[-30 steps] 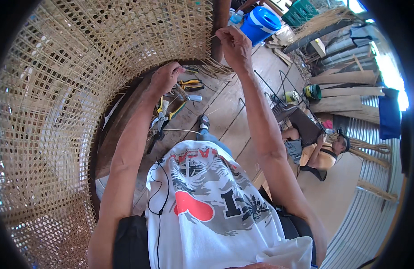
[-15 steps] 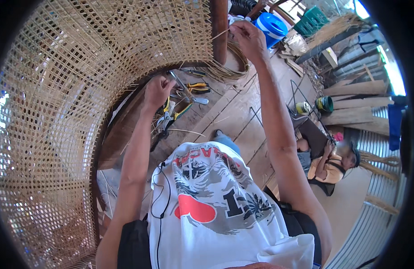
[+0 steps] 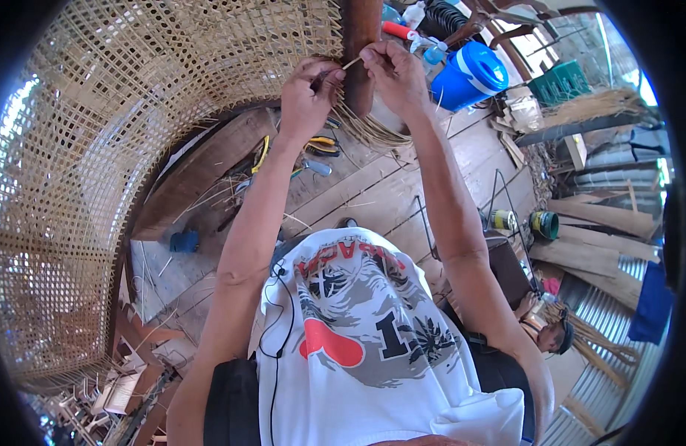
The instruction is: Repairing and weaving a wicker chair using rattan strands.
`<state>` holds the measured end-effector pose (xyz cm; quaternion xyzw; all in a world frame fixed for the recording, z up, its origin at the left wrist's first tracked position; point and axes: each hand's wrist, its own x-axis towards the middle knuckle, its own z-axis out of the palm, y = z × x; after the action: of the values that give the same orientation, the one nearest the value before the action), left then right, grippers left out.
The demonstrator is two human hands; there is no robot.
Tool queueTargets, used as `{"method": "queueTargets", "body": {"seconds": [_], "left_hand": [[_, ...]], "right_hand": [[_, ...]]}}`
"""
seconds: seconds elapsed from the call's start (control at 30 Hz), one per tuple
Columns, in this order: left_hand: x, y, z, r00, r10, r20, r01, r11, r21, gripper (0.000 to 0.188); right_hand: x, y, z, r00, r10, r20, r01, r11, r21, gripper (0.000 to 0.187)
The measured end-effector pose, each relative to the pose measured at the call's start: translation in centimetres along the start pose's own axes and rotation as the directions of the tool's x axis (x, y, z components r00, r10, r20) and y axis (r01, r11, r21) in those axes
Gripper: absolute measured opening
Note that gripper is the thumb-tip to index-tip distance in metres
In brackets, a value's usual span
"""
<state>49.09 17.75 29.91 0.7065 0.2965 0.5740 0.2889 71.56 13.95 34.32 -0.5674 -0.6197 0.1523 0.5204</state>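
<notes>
A woven cane panel (image 3: 172, 82) with an open lattice curves across the left and top, edged by a dark wooden frame post (image 3: 360, 52). In front of the post, a short pale cane strand (image 3: 353, 63) spans between my hands. My right hand (image 3: 399, 80) pinches one end between thumb and fingertips. My left hand (image 3: 307, 100) closes at the strand's other end, beside the panel's edge. Something dark shows in the curl of its fingers, too small to make out.
Below the post lies a bundle of cane strands (image 3: 372, 132). Yellow-and-black pliers (image 3: 322, 146) and other tools rest on the plank floor. A blue cooler jug (image 3: 469, 78) stands at the upper right. A seated person (image 3: 552, 332) is at the right.
My left hand has risen and moved right to meet the strand. My right hand has shifted slightly left and down, still holding it. The view has turned somewhat.
</notes>
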Motion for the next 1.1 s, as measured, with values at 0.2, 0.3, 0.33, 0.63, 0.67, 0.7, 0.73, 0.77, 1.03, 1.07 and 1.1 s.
{"method": "queueTargets", "body": {"seconds": [0.2, 0.3, 0.33, 0.63, 0.67, 0.7, 0.73, 0.77, 1.03, 1.07, 1.1], "left_hand": [[-0.9, 1.4, -0.1, 0.998, -0.017, -0.06, 0.024, 0.992, 0.126, 0.031], [-0.8, 2.2, -1.0, 0.914, -0.388, -0.116, 0.395, 0.917, 0.048, 0.033], [-0.8, 2.4, -1.5, 0.915, -0.386, -0.122, 0.394, 0.918, 0.054, 0.033], [1.0, 4.0, -2.9, 0.961, -0.276, 0.027, 0.239, 0.872, 0.427, 0.028], [1.2, 3.7, -3.0, 0.977, -0.208, 0.047, 0.158, 0.856, 0.492, 0.026], [1.2, 3.5, -3.2, 0.987, -0.14, 0.073, 0.076, 0.83, 0.552, 0.024], [1.2, 3.4, -3.4, 0.987, -0.139, 0.076, 0.075, 0.829, 0.554, 0.024], [1.2, 3.6, -3.2, 0.989, -0.134, 0.069, 0.071, 0.818, 0.571, 0.023], [1.4, 5.1, -2.6, 0.993, -0.054, 0.102, -0.04, 0.669, 0.742, 0.022], [1.4, 5.2, -2.9, 0.994, -0.054, 0.096, -0.036, 0.668, 0.743, 0.021], [1.4, 5.3, -3.2, 0.994, -0.054, 0.091, -0.032, 0.667, 0.744, 0.02]], "right_hand": [[-2.0, -1.7, 3.4, 0.993, 0.032, -0.113, -0.026, 0.998, 0.052, 0.023], [-1.7, -0.9, 3.5, 0.991, 0.008, -0.133, 0.003, 0.997, 0.08, 0.021], [-1.6, -0.6, 3.5, 0.985, -0.025, -0.174, 0.038, 0.996, 0.077, 0.02], [3.5, 3.8, 5.9, 0.993, 0.081, -0.084, -0.053, 0.954, 0.294, 0.084], [3.5, 3.7, 6.3, 0.993, 0.081, -0.084, -0.053, 0.953, 0.297, 0.084], [3.5, 3.8, 6.6, 0.993, 0.078, -0.091, -0.048, 0.955, 0.292, 0.083], [3.5, 3.8, 6.8, 0.992, 0.075, -0.098, -0.044, 0.957, 0.287, 0.082], [3.6, 4.2, 6.9, 0.991, 0.08, -0.105, -0.047, 0.958, 0.284, 0.082], [3.7, 4.3, 8.3, 0.99, 0.127, -0.067, -0.094, 0.924, 0.37, 0.085], [3.7, 4.1, 8.8, 0.989, 0.13, -0.072, -0.094, 0.923, 0.372, 0.085], [3.8, 3.8, 9.2, 0.988, 0.139, -0.074, -0.1, 0.918, 0.384, 0.084]]}}
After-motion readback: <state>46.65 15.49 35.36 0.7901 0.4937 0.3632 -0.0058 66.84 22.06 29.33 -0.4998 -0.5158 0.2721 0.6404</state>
